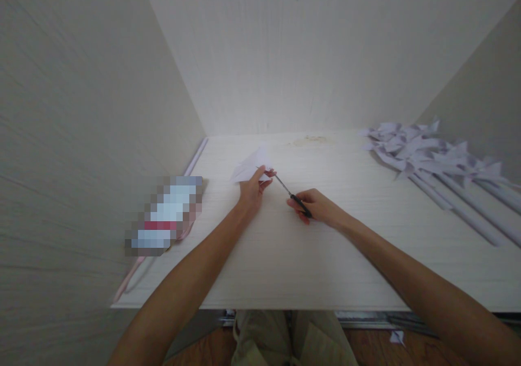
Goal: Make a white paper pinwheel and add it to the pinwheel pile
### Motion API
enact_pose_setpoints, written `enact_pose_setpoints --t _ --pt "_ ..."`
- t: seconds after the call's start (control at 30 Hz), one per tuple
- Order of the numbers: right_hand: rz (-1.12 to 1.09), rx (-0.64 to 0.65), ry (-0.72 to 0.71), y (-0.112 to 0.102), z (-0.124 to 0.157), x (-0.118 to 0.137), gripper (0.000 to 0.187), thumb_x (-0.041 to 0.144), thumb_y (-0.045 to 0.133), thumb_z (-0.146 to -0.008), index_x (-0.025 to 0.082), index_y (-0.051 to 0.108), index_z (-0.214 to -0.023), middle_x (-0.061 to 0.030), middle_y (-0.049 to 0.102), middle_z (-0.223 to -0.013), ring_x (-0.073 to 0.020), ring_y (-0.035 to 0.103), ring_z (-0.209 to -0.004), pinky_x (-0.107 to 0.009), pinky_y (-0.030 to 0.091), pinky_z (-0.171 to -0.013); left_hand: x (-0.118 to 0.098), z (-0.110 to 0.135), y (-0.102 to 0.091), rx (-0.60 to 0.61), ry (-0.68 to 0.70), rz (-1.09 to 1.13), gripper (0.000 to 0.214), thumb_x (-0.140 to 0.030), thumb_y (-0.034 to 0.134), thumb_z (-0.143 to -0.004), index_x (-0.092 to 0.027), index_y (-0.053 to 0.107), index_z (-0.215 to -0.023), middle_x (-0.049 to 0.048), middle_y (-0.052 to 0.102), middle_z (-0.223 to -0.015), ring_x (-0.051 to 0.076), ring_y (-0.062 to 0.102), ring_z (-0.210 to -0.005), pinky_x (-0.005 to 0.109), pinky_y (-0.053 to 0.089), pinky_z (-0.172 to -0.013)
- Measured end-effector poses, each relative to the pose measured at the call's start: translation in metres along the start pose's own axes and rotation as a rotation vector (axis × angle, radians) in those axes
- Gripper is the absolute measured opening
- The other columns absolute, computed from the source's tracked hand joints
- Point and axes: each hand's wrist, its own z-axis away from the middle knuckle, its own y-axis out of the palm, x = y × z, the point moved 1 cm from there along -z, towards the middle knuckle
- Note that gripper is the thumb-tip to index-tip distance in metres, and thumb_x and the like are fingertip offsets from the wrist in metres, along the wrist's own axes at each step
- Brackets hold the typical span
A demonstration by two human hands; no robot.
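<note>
My left hand [254, 190] is closed on a folded sheet of white paper [249, 166], pinching it near its right corner and holding it over the table. In my right hand [315, 206] is a slim screwdriver [300, 205] with a black handle and a thin metal shaft. The shaft points up and left, and its end reaches the fingers of my left hand at the paper. Whether the tip goes into the paper is too small to tell.
Several white paper pinwheels [431, 152] on rolled paper sticks [456, 211] lie in a pile at the right. A blurred-out phone-like object [171, 209] rests against the left wall, with a rolled paper stick [196, 157] behind it. A paper scrap [396, 337] lies on the floor.
</note>
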Motion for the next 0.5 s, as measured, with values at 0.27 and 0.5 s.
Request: enact_pose_setpoints --t 0.27,0.5 --pt "0.043 0.013 0.008 0.0001 -0.0004 -0.0008 0.041 0.052 0.051 -0.068 0.018 0.042 -0.048 0.0029 0.045 -0.037 -0.0074 0.037 -0.035 -0.022 0.025 -0.038 0.0000 0.0000 -0.0003 0.002 0.020 -0.005 0.012 -0.020 0.062 -0.063 -0.014 0.056 -0.072 -0.0010 0.061 -0.063 0.009 0.061 -0.060 0.015 0.043 -0.047" --pt "0.105 0.002 0.010 -0.0014 -0.0029 -0.0049 0.043 0.053 0.047 -0.071 0.018 0.040 -0.047 0.0032 0.044 -0.038 -0.0075 0.038 -0.036 -0.022 0.027 -0.040 -0.0008 -0.0010 0.0006 -0.012 0.004 0.011 0.013 -0.017 0.061 -0.063 -0.015 0.054 -0.074 -0.0016 0.060 -0.066 0.009 0.061 -0.059 0.015 0.043 -0.046"
